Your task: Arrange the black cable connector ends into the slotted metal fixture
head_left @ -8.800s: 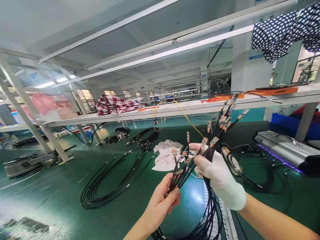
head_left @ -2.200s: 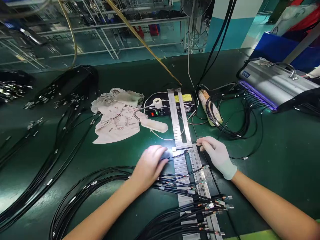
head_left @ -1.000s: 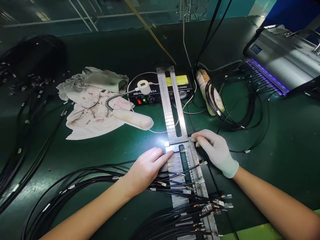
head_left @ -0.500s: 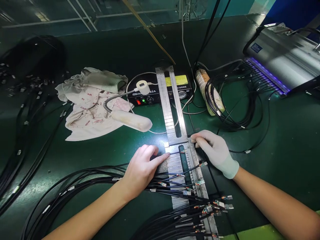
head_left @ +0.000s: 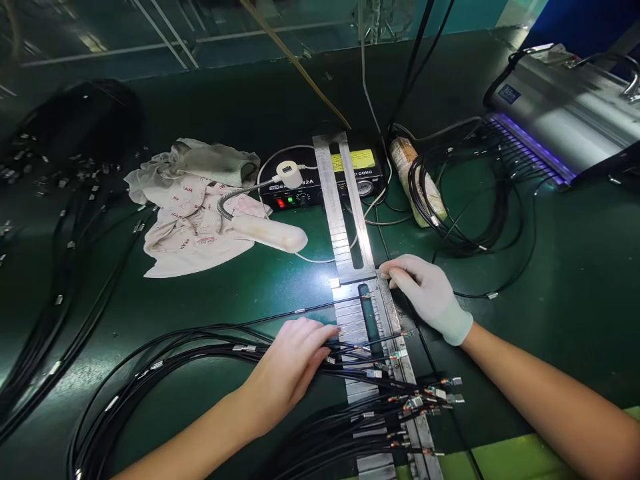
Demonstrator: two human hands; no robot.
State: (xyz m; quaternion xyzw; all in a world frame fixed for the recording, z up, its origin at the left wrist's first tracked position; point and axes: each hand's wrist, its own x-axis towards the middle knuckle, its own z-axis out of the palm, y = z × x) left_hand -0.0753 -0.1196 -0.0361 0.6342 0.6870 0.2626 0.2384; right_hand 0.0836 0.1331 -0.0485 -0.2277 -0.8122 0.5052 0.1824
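A long slotted metal fixture (head_left: 347, 250) lies on the green bench, running from the middle down to the near edge. One thin black cable (head_left: 320, 308) sits across its top slot. Several more black cables (head_left: 175, 347) with small metal-tipped connectors (head_left: 430, 393) cross the fixture lower down. My bare left hand (head_left: 293, 363) rests on these cables just left of the fixture, its fingers stretched flat over them. My white-gloved right hand (head_left: 427, 297) has its fingers closed against the fixture's right rail, near the top slot.
A gooseneck lamp (head_left: 270, 233) lights the fixture. Behind it are a black control box (head_left: 320, 190), a printed cloth (head_left: 190, 213) and a wrapped tube (head_left: 415, 180) inside a cable coil (head_left: 470, 227). A silver unit with violet light (head_left: 560, 113) stands far right. More cables (head_left: 60, 200) lie left.
My left hand has let go of the cable lying in the top slot and drawn back toward me onto the cables below. My right hand has stayed on the rail.
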